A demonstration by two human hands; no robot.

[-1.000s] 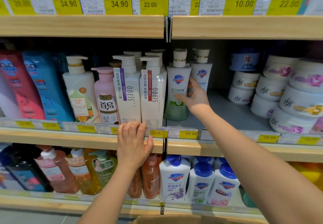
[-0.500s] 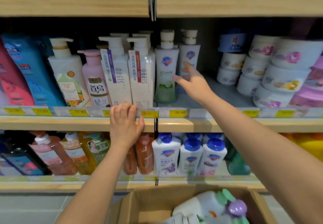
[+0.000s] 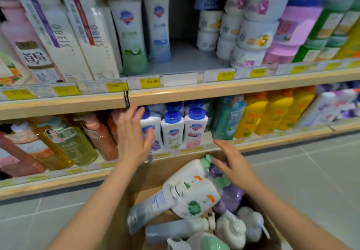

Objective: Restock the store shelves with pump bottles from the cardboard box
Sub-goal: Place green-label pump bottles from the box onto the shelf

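While both hands hang spread and empty, left hand (image 3: pixel 132 132) beyond the cardboard box (image 3: pixel 155 168), right hand (image 3: pixel 231 164) over it, the white pump bottle (image 3: pixel 191 187) atop its heap looks heavy, slick, best gripped round the body

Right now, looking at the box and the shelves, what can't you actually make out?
- Cardboard box, head view: its near end runs off the bottom edge, so the bottle count is unknown.
- Lowest bottles in the box: buried under the white pump bottle and its neighbours.
- Most yellow price tags: motion blur makes the figures unreadable.
- Blue-capped bottle: partly covered by the left hand.
- Right hand: open above the box, contact unclear.
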